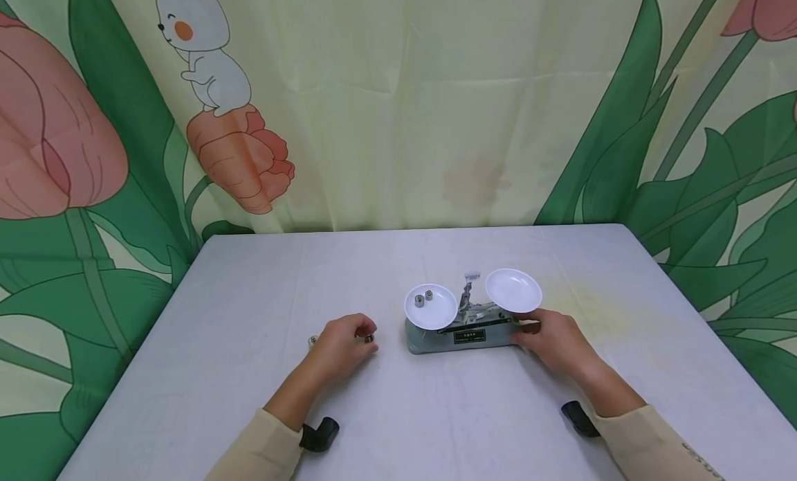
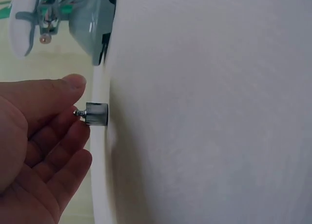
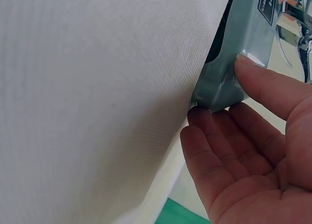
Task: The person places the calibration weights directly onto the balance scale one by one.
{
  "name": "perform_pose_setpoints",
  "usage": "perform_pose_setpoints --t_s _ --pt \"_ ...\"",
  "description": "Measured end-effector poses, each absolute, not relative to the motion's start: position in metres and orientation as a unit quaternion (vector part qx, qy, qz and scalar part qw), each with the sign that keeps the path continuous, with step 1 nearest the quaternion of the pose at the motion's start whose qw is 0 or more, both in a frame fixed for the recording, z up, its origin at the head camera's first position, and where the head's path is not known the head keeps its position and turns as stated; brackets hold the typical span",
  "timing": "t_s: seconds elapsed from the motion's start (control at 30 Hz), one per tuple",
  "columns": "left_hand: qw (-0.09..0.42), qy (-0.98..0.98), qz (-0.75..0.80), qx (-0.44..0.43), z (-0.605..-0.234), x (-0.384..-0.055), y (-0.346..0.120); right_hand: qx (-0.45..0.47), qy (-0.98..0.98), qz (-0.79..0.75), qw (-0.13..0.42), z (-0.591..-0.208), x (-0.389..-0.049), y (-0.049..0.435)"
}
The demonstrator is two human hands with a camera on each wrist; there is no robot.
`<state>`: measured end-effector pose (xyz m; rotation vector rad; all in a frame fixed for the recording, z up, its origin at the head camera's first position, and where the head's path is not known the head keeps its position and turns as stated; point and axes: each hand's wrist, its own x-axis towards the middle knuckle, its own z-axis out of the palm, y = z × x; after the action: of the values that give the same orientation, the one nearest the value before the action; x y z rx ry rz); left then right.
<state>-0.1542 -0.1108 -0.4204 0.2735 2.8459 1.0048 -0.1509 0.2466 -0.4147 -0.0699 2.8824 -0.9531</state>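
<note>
A grey balance scale (image 1: 486,337) stands right of centre, its left pan lower than its right. Two small metal weights (image 1: 420,300) sit in the white left pan (image 1: 438,318); the right pan (image 1: 513,290) holds nothing. My right hand (image 1: 554,339) grips the right end of the scale's base, thumb on its front face and fingers at the end. To the left of the scale, my left hand (image 1: 342,346) is around a knobbed metal weight (image 2: 97,114) standing upright on the table. The fingertips are right at its knob, while the thumb is apart from it.
Another small weight (image 1: 313,340) shows just left of my left hand, partly hidden by it. A white cloth covers the table (image 1: 249,301). Behind it hangs a printed curtain (image 1: 373,121) with a rabbit, a carrot and large flowers.
</note>
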Motion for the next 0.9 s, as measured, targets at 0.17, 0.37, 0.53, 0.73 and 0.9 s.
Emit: perform_pose_setpoints --t_s 0.17,0.37,0.53,0.73,0.9 --pt "0.056 0.938 0.327 0.098 -0.4221 -0.1552 -0.1121 -0.025 0.948 -0.315 0.049 -0.4148 -0.1506 0.2471" --pt "0.055 0.936 0.329 0.113 -0.423 -0.1563 -0.1145 -0.032 0.948 -0.315 0.044 -0.4155 -0.1505 0.2477" --pt "0.068 0.935 0.328 0.121 -0.4226 -0.1567 -0.1148 -0.033 0.948 -0.313 0.045 -0.4149 -0.1503 0.2478" --pt "0.081 0.936 0.32 0.124 -0.4233 -0.1573 -0.1146 -0.031 0.949 -0.311 0.047 -0.4147 -0.1507 0.2473" --pt "0.087 0.936 0.316 0.127 -0.4227 -0.1563 -0.1152 -0.029 0.949 -0.311 0.05 -0.4134 -0.1504 0.2468"
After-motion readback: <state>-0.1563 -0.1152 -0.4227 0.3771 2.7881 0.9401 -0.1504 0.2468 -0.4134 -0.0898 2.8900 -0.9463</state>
